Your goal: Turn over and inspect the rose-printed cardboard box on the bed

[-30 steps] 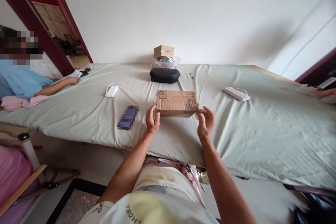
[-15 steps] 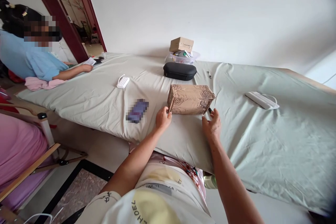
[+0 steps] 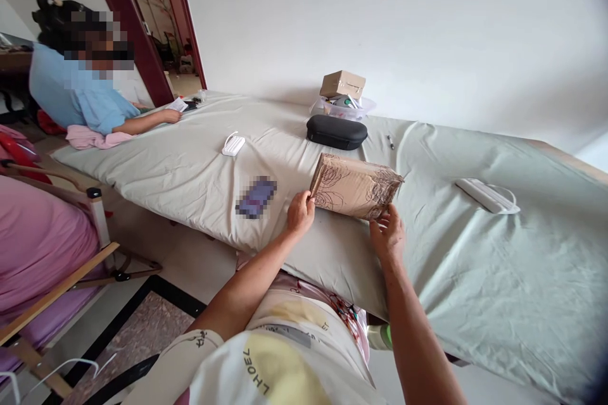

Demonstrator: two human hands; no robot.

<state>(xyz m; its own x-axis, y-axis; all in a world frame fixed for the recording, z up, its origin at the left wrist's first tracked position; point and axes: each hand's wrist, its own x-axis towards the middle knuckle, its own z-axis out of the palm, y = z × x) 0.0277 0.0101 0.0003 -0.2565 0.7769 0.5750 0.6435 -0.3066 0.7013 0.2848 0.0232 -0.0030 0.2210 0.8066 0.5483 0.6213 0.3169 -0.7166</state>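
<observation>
A brown cardboard box [image 3: 354, 185] covered with pen drawings sits tilted on the pale green sheet [image 3: 475, 253], its near edge lifted. My left hand [image 3: 299, 212] grips its near left corner between thumb and fingers. My right hand [image 3: 389, 237] pinches its near right corner from below.
A black zip case [image 3: 336, 131] lies behind the box, and a clear tub [image 3: 344, 108] with a small carton [image 3: 342, 84] on top stands at the wall. A phone [image 3: 257, 197], two white packets [image 3: 234, 143] [image 3: 485, 195] and a pen [image 3: 391, 141] lie on the sheet. A person in blue [image 3: 78, 98] sits at the far left.
The box has tipped up from flat onto its far edge as both hands took hold of its near corners. The camera has swung to the left.
</observation>
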